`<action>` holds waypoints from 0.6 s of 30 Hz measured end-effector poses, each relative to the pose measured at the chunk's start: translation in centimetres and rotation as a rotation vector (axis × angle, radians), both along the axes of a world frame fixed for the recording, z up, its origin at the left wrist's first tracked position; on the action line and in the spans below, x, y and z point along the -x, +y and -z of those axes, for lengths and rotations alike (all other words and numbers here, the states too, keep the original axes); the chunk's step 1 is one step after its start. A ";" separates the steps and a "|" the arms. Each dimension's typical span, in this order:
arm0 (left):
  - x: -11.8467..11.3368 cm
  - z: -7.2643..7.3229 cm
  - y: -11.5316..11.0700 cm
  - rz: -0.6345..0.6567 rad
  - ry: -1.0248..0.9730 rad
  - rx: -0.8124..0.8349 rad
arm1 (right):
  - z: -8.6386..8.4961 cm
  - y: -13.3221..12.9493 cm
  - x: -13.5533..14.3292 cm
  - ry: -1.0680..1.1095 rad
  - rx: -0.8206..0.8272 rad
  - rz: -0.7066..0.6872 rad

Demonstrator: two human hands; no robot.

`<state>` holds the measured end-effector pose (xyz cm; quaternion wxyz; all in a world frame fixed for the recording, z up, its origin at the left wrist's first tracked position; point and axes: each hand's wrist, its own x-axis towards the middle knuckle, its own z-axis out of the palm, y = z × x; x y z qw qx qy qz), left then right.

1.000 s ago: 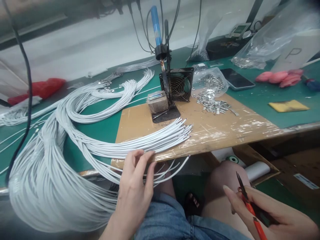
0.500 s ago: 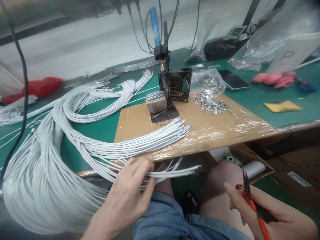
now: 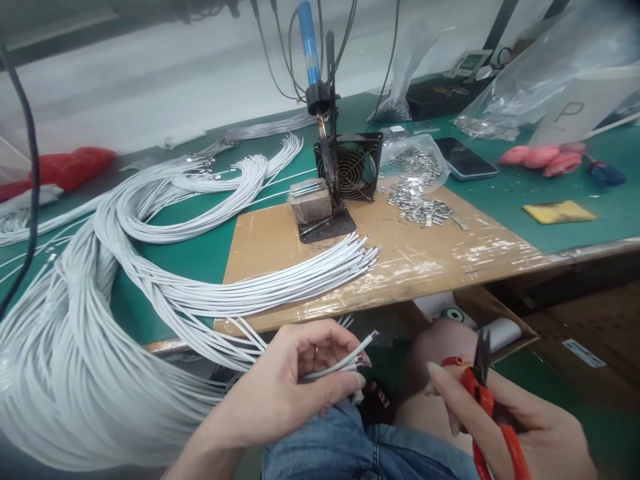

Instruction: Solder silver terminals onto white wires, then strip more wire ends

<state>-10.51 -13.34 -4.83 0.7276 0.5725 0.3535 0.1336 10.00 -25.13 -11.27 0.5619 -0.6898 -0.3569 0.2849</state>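
Observation:
Several white cables (image 3: 345,362) lie in my left hand (image 3: 300,380), its fingers wrapped round them near the cut ends, below the table's front edge. Red and dark wire tips show at one end. My right hand (image 3: 520,413) holds red-handled cutters (image 3: 483,393), their dark jaws pointing up and slightly apart, to the right of the cables. A large bundle of white cables (image 3: 85,320) hangs over the table edge at the left. Part of it, a fanned row of cables (image 3: 290,280), rests on the brown board (image 3: 480,250).
A blue-handled soldering iron (image 3: 310,50) stands upright before a black fan (image 3: 356,167), beside a grey block (image 3: 310,202). Small metal pieces (image 3: 420,200), a phone (image 3: 465,159), a yellow sponge (image 3: 559,212) and pink items (image 3: 545,159) lie to the right.
My left hand has moved right and turned, with its fingers now curled round the cable ends. My right hand and the cutters have come left, closer to the cables.

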 end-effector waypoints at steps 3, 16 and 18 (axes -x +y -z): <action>0.3 -0.2 0.0 -0.032 -0.043 0.002 | -0.2 1.0 0.7 0.032 -0.078 -0.112; 0.5 -0.1 -0.2 -0.096 -0.019 -0.023 | -3.2 2.6 5.4 0.282 -0.123 -0.062; 0.7 -0.1 -0.1 -0.099 -0.072 -0.014 | -3.2 2.7 5.4 0.289 -0.136 -0.047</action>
